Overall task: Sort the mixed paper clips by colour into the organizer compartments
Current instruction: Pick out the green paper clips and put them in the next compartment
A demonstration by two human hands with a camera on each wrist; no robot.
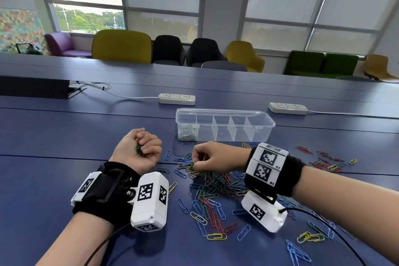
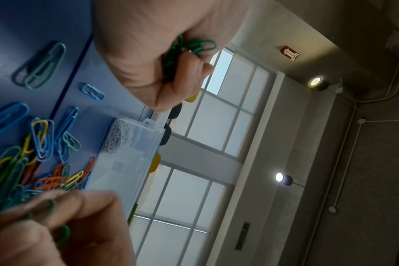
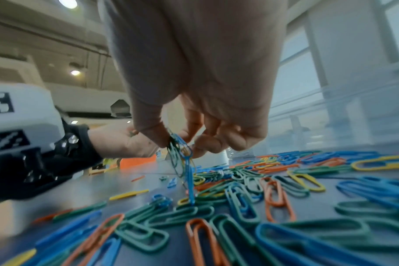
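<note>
Readable: "R2" and "R1" on the white tag block (image 1: 266, 164) strapped to the right wrist, each beside a black-and-white square code. "FIRE", with an arrow, on the red sign (image 2: 290, 53) high on the wall, near the ceiling lamp (image 2: 316, 81).

Soft window daylight; wide-angle edge bending; wrist views blurred near hands.

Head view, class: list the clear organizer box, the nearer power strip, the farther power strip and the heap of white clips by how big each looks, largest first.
1. Organizer box.
2 and 3. Left power strip and right power strip: look alike, so no ranking.
4. White clips, the smallest, filling only the box's left end compartment.
</note>
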